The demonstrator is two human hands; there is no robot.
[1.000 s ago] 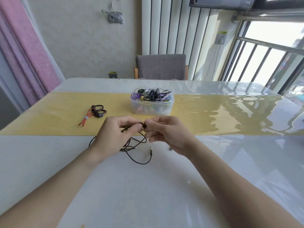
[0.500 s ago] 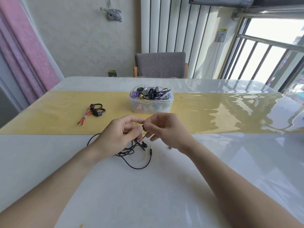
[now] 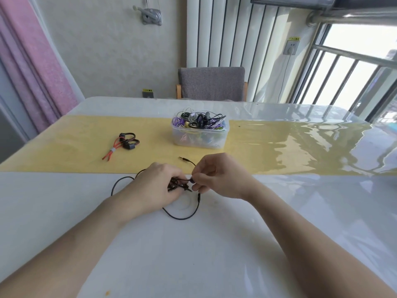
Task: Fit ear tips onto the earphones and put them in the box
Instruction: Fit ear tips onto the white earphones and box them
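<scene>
Currently an ear tip [image 3: 191,181] is pinched in the right hand [image 3: 219,176] against the black earphones [image 3: 178,186] bunched in the left hand's [image 3: 156,188] grip above the table [image 3: 193,244]; seating, then the box [image 3: 200,136], is judged next.

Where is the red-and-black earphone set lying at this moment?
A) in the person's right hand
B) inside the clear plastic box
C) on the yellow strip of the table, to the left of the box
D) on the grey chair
C: the red-and-black earphone set lies alone on the yellow strip, left of the clear plastic box; both hands are on a black earphone cable.
</scene>
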